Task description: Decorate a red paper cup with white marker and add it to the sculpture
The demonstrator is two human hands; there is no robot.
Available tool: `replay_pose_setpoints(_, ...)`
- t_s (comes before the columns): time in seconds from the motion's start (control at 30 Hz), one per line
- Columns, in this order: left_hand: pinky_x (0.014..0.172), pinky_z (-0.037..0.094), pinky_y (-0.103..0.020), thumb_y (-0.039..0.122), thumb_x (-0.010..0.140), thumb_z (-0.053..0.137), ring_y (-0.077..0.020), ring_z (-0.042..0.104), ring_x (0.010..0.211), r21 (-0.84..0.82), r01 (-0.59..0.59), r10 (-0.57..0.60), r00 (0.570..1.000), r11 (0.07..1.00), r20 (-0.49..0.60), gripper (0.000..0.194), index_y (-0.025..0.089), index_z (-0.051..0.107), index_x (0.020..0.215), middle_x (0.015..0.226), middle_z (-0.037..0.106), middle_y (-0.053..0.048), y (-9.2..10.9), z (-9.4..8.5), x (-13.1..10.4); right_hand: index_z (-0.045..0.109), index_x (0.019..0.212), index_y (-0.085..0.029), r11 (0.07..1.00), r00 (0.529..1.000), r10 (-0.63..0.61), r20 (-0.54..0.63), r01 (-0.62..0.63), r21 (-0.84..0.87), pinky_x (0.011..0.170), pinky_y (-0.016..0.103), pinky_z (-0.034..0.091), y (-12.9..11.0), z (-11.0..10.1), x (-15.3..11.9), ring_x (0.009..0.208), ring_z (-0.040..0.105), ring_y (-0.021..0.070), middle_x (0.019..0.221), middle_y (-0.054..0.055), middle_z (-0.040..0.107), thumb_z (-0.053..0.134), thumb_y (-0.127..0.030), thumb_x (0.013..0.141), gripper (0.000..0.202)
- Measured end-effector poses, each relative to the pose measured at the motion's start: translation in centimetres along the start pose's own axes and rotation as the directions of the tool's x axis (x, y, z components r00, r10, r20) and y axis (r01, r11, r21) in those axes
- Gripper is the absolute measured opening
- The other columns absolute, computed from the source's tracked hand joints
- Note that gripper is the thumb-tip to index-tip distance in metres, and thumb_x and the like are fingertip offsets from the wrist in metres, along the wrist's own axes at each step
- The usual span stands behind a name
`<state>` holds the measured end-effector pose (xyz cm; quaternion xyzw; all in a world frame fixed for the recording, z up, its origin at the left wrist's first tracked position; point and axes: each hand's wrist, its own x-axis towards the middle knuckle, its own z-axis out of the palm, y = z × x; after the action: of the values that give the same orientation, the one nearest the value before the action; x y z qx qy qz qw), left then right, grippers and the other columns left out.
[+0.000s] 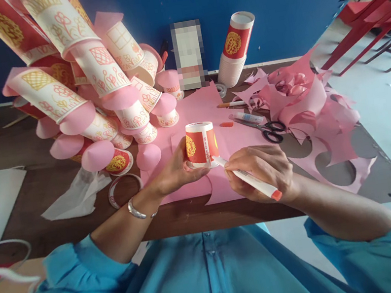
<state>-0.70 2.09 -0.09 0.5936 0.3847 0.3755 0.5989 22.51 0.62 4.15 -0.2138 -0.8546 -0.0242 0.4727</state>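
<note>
My left hand [177,171] is wrapped round the lower left side of a red and white paper cup [197,145] with a gold pattern, its closed end facing up. In my right hand [261,170] is a white marker [256,182] with an orange end, held like a pen. The marker's tip touches or nearly touches the white strip near the cup's lower edge. Pink paper [220,181] lies beneath both hands. An orange cap [227,124] rests on it behind the cup.
Stacked decorated cups [96,68] with pink cones fill the back left. Black-handled scissors [271,132], a glue tube [248,117] and pink scraps [299,94] lie right. A cup stack [231,60] stands behind. A tape roll [111,195] is left.
</note>
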Motion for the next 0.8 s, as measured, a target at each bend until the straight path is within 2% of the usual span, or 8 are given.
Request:
replay_pose_setpoints(0.27,0.102,0.061,-0.048,0.051,0.078,0.093,-0.0375,0.067,0.130,-0.010,0.009,-0.009,1.000,1.000,-0.012,0.077,0.023,0.054,0.138,0.141,0.068,-0.016,-0.03,0.05,-0.03,0.060,0.105,-0.019,0.999,0.999,-0.030,0.010,0.030,0.020,0.056,0.027,0.061,0.02,0.08,-0.16,0.061,0.073,0.0164,0.073,0.000,0.074,0.066,-0.006,0.095,0.017)
replay_pose_setpoints(0.43,0.103,0.060,-0.048,0.050,0.079,0.093,-0.0378,0.067,0.131,-0.005,0.002,-0.002,1.000,1.000,0.010,0.075,0.022,0.055,0.138,0.142,0.068,-0.017,0.02,-0.11,0.06,0.060,0.103,-0.022,1.000,1.000,0.002,0.003,-0.002,-0.021,0.054,0.025,0.058,-0.04,0.10,-0.02,0.058,0.070,0.0140,0.071,-0.003,0.071,0.064,-0.009,0.097,0.015)
replay_pose_setpoints(0.8,0.099,0.060,-0.045,0.051,0.079,0.093,-0.0324,0.069,0.119,-0.022,0.001,0.000,1.000,1.000,0.023,0.069,0.022,0.059,0.131,0.130,0.071,-0.014,-0.07,-0.21,0.17,0.061,0.101,-0.022,1.000,1.000,0.007,0.021,-0.007,-0.009,0.053,0.026,0.057,-0.16,-0.06,0.08,0.057,0.070,0.0146,0.069,-0.004,0.070,0.065,-0.007,0.095,0.017)
